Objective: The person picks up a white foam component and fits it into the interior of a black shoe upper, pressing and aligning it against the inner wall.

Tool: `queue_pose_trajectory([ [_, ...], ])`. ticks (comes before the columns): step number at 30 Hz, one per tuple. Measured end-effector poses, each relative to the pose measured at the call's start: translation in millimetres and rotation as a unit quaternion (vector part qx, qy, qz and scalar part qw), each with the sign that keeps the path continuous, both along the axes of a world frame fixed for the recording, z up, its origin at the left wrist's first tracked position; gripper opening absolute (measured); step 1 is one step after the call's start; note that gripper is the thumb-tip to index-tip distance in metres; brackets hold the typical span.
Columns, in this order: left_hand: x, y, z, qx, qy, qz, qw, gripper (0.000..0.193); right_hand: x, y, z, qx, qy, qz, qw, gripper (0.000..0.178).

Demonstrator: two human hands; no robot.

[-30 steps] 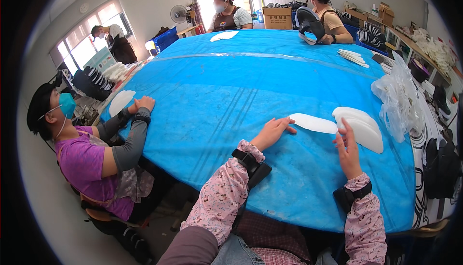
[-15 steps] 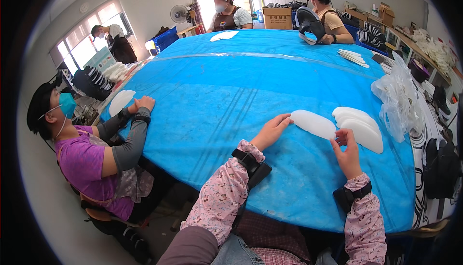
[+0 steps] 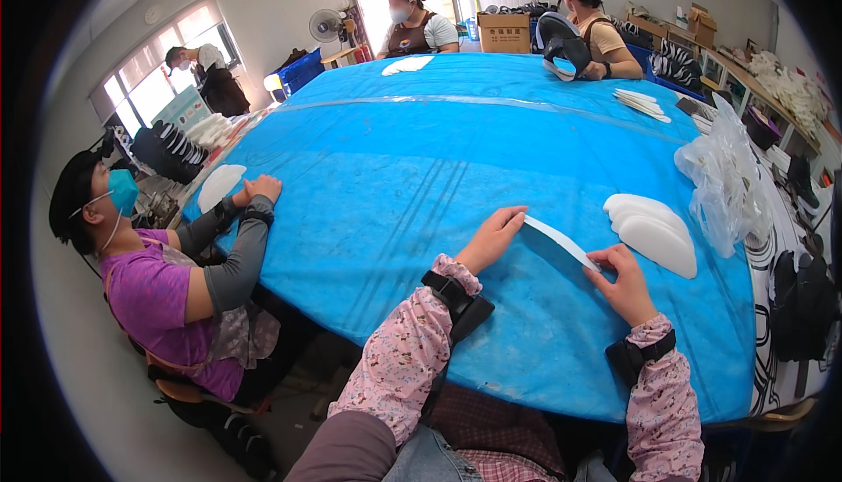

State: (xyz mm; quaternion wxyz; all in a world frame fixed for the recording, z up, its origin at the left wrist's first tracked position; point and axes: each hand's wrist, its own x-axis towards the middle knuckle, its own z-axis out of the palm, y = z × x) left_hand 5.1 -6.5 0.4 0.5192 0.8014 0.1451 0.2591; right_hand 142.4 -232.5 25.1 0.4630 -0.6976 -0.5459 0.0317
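Observation:
Between my two hands is a thin white oval sheet [image 3: 561,240], tilted so that it shows as a narrow curved strip. My left hand [image 3: 496,238] grips its far-left end between thumb and fingers. At the other end, my right hand [image 3: 621,282] pinches it, with the fingers curled above and the thumb below. Just beyond my right hand, a fanned stack of similar white sheets [image 3: 653,241] lies on the blue-covered table [image 3: 395,192].
A crumpled clear plastic bag [image 3: 721,179] lies at the table's right edge. Other white sheets [image 3: 642,105] lie farther back. A co-worker in purple [image 3: 162,285] sits at the left, forearms on the table. Two more people sit at the far side.
The white sheet has turned from nearly face-on to nearly edge-on. My right hand has shifted slightly left and down, its fingers now closer together. The co-worker on the left has not moved.

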Motion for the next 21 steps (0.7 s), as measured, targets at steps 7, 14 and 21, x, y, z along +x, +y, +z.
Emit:
queue_pose_trajectory([
  [7, -0.4, 1.8, -0.2, -0.046, -0.011, -0.012, 0.999, 0.037, 1.4, 0.4, 0.2, -0.005, 0.021, -0.024, 0.999, 0.018],
  [14, -0.8, -0.8, 0.2, -0.034, -0.014, -0.001, 0.999, 0.039, 3.2, 0.5, -2.1, -0.005, 0.002, -0.03, 1.0, 0.02],
  [21, -0.9, 0.1, -0.1, -0.041, -0.006, -0.004, 0.999, 0.04, 2.5, 0.4, -2.2, -0.024, 0.009, -0.032, 0.999, 0.021],
])
